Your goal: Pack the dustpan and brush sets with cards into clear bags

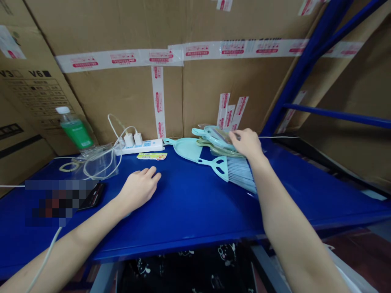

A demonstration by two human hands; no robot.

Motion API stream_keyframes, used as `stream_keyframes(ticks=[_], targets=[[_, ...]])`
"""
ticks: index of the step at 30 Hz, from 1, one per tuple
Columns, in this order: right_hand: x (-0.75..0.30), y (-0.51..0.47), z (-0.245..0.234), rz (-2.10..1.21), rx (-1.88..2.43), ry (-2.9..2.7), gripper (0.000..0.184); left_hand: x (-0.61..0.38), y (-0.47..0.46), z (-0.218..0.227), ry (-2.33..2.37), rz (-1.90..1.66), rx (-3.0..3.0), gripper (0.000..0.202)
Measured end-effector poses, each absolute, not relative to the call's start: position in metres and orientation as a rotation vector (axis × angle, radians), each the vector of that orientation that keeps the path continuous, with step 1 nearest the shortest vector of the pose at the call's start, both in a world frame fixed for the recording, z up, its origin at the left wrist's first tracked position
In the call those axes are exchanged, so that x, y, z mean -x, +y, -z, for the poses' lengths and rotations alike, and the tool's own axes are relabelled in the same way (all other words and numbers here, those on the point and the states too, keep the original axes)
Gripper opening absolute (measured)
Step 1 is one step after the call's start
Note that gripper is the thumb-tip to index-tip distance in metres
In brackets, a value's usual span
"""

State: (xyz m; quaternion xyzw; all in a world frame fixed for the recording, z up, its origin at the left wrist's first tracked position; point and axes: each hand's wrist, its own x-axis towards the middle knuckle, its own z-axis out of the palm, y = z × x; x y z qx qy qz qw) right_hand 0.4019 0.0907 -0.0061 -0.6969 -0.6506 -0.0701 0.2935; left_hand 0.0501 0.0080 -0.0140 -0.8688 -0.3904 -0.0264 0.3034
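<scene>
My right hand point(246, 142) is closed on the near right end of a light-blue dustpan point(214, 136) that looks wrapped in clear plastic. Under it lies a green piece point(206, 143), mostly covered, its kind unclear. Just in front, an unwrapped pale-blue dustpan point(187, 149) lies flat, handle pointing left. A small matching hand brush point(220, 167) rests with its handle toward the dustpan; its blue bristles reach under my right forearm. On the blue tabletop, my left hand point(142, 185) rests with loosely curled fingers, and nothing shows in it.
A white power strip point(142, 147) with two plugged chargers and cables stands at the back. Left of it are a green-labelled bottle point(76, 130) and a clear plastic bag point(106, 165). Cardboard boxes point(122, 89) wall the back; a blue metal frame point(301, 73) rises right.
</scene>
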Motion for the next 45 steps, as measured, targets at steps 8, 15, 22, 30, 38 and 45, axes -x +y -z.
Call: stream_keyframes(ticks=[8, 15, 22, 30, 38, 45], targets=[[-0.362, 0.081, 0.002, 0.14, 1.715, -2.004, 0.063, -0.05, 0.008, 0.015, -1.02, 0.086, 2.308, 0.016], [-0.37, 0.082, 0.004, 0.211, 1.812, -1.961, 0.054, -0.05, 0.007, 0.015, -1.027, 0.075, 2.312, 0.016], [-0.37, 0.082, 0.007, 0.323, 1.919, -1.869, 0.05, -0.051, 0.007, 0.014, -1.105, -0.007, 2.339, 0.017], [-0.366, 0.078, 0.002, 0.301, 2.073, -1.817, 0.044, -0.053, 0.007, 0.013, -1.156, -0.097, 2.358, 0.018], [-0.373, 0.083, 0.008, 0.33, 2.081, -1.775, 0.045, -0.053, 0.007, 0.012, -1.178, -0.131, 2.373, 0.018], [-0.376, 0.087, 0.011, 0.362, 2.048, -1.817, 0.042, -0.053, 0.008, 0.013, -1.19, -0.123, 2.381, 0.019]])
